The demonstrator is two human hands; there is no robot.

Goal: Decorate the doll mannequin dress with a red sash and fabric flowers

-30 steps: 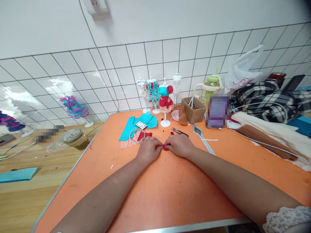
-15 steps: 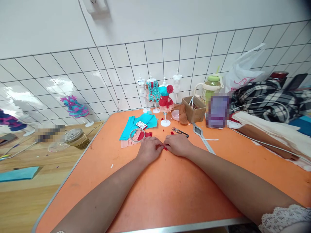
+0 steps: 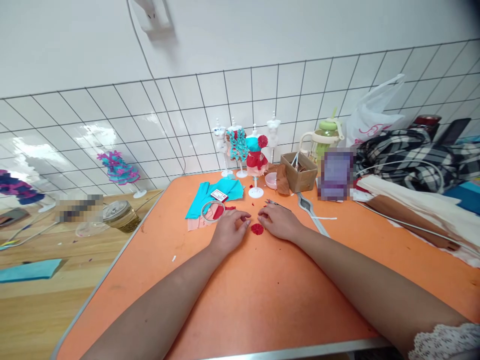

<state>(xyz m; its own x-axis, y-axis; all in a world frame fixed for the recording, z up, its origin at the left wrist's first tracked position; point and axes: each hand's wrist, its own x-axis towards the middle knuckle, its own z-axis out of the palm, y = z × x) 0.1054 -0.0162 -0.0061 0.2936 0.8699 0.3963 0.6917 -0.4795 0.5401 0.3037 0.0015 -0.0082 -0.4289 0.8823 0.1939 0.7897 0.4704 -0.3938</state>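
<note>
A small round red pleated rosette (image 3: 257,229) lies flat on the orange table (image 3: 240,295), between my two hands. My left hand (image 3: 231,230) rests just left of it, fingers apart and holding nothing. On its right side my right hand (image 3: 278,221) also has parted, curled fingers with nothing in them. Thread snips (image 3: 275,203) are partly hidden behind my right hand. Beyond my left hand are a roll of tape (image 3: 213,212), red crepe scraps and turquoise crepe paper (image 3: 225,191) with a small white-and-red box (image 3: 219,195) on it.
Behind stands a mini mannequin in a turquoise and red dress (image 3: 256,156), with several others near the tiled wall. A cardboard box (image 3: 299,171), a green-lidded bottle (image 3: 327,137) and a purple blurred object (image 3: 335,174) stand at the back right. A grey strap (image 3: 313,212) lies right of centre.
Both hands have let go of the red rosette and moved slightly apart. It now lies in full view on the table; before, the fingers were pinched together over it.
</note>
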